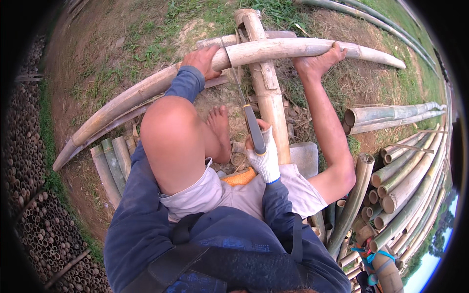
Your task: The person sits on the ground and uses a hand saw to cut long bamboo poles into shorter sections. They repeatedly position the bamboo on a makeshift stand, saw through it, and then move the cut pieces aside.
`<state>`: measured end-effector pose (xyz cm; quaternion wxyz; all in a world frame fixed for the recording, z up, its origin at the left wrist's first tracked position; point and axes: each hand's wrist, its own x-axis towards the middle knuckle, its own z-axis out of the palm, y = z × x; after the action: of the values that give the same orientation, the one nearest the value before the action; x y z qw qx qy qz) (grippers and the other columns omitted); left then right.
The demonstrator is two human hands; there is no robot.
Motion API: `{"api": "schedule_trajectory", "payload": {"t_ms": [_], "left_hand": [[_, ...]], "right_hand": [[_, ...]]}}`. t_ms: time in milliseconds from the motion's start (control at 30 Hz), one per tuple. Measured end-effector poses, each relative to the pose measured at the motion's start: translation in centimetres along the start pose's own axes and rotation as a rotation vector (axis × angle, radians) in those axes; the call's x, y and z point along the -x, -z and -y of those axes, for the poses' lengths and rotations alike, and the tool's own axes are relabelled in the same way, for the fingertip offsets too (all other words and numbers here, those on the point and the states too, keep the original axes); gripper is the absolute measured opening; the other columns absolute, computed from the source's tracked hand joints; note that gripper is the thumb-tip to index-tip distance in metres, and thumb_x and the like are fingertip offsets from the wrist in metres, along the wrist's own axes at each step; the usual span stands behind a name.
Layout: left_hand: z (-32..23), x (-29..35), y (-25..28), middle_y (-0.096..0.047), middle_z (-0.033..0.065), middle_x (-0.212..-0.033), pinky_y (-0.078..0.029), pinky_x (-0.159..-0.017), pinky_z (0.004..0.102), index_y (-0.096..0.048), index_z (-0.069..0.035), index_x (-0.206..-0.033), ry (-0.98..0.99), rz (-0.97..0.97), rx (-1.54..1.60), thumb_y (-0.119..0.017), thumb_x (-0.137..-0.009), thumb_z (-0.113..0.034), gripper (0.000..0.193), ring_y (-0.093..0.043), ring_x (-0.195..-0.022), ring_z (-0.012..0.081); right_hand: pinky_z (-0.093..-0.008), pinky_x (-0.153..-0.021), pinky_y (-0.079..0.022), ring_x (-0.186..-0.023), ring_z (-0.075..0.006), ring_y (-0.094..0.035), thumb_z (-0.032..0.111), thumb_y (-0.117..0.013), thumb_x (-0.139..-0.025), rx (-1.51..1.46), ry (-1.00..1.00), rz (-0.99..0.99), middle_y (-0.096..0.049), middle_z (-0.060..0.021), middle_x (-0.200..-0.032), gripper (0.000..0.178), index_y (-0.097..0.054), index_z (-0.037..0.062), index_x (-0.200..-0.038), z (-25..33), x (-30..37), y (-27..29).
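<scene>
A long pale bamboo pole (151,83) lies crosswise in front of me, over a bamboo post (271,102) that runs away from my lap. My bare left hand (201,61) grips the pole just left of the saw blade. In a white glove, my right hand (264,154) is wrapped round the dark handle of a hand saw (252,128). The saw's thin blade reaches up to the pole and crosses its near side beside my left hand; how deep it sits is not clear. My right foot (320,61) presses against the pole on the right.
Cut bamboo poles (405,180) are heaped at the right, with two more poles (386,116) beyond them. Short bamboo pieces (111,163) lie by my left side. Stacked bamboo ends (49,234) fill the far left. A grey slab (305,156) lies beside the post.
</scene>
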<state>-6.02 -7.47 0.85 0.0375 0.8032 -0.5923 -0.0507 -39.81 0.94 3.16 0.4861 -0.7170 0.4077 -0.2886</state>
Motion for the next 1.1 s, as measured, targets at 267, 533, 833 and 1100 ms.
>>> {"api": "schedule_trajectory", "payload": {"t_ms": [267, 533, 833, 1100], "left_hand": [[-0.7, -0.4, 0.6, -0.074, 0.0168, -0.125, -0.059, -0.096, 0.0505, -0.053, -0.018, -0.147, 0.023, 0.033, -0.002, -0.093, -0.071, -0.048, 0.092, -0.073, -0.11, 0.0404], [-0.2, -0.5, -0.1, -0.072, 0.0192, -0.126, -0.059, -0.096, 0.051, -0.053, -0.018, -0.148, -0.007, 0.0, 0.027, -0.092, -0.071, -0.047, 0.091, -0.073, -0.11, 0.0406], [-0.7, 0.1, 1.0, -0.072, 0.0188, -0.128, -0.058, -0.098, 0.0501, -0.052, -0.018, -0.15, -0.008, 0.027, 0.035, -0.092, -0.073, -0.046, 0.092, -0.072, -0.113, 0.0399], [-0.2, -0.5, 0.3, -0.072, 0.0194, -0.128, -0.058, -0.098, 0.0494, -0.054, -0.018, -0.149, -0.013, 0.026, 0.06, -0.093, -0.071, -0.042, 0.091, -0.072, -0.112, 0.0405]], "right_hand": [[-0.033, -0.079, -0.056, -0.083, -0.0189, -0.064, -0.001, -0.071, -0.084, -0.066, 0.085, -0.026, -0.066, -0.0116, -0.111, 0.057, -0.056, 0.0051, -0.139, -1.4, -1.5, -1.2], [-0.0309, -0.088, -0.051, -0.096, -0.0182, -0.062, -0.002, -0.065, -0.092, 0.013, -0.023, 0.008, -0.061, -0.0113, -0.116, 0.05, -0.052, 0.0025, -0.14, 1.3, 5.2, 2.3], [-0.0346, -0.095, -0.054, -0.106, -0.0247, -0.068, 0.0, -0.066, -0.091, -0.032, 0.099, -0.004, -0.065, -0.0146, -0.123, 0.048, -0.053, 0.0042, -0.138, -2.5, -3.5, -2.2], [-0.0321, -0.084, -0.054, -0.088, -0.0174, -0.062, 0.001, -0.072, -0.081, 0.017, -0.11, 0.027, -0.066, -0.0117, -0.121, 0.061, -0.056, 0.0062, -0.14, 0.1, 7.9, 3.9]]}}
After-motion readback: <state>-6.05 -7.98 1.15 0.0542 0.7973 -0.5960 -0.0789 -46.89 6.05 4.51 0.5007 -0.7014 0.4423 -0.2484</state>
